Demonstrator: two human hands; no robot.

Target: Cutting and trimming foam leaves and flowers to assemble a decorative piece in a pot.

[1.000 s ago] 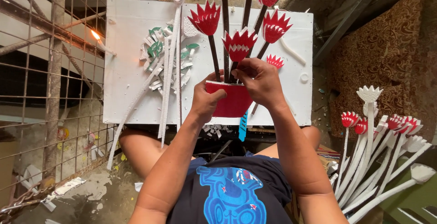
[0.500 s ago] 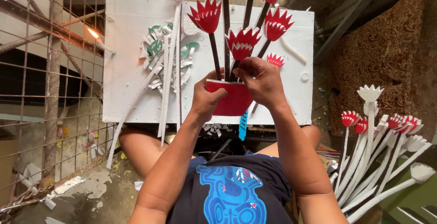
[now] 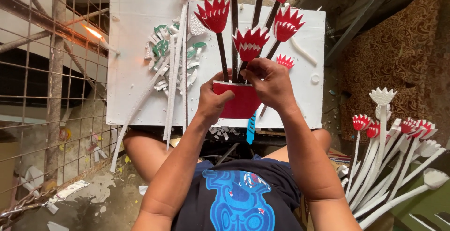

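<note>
1. The left hand grips the red pot, in front of the white board.
2. The right hand pinches a flower stem above it.
3. Both look light and easily crushed; hold the pot's sides.

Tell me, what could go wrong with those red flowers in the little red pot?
The left hand alone holds the red pot, so the tall, top-heavy red flowers might tip it. The right hand pinches among the crowded stems and could bend one. A lit flame burns near the white board.
</note>
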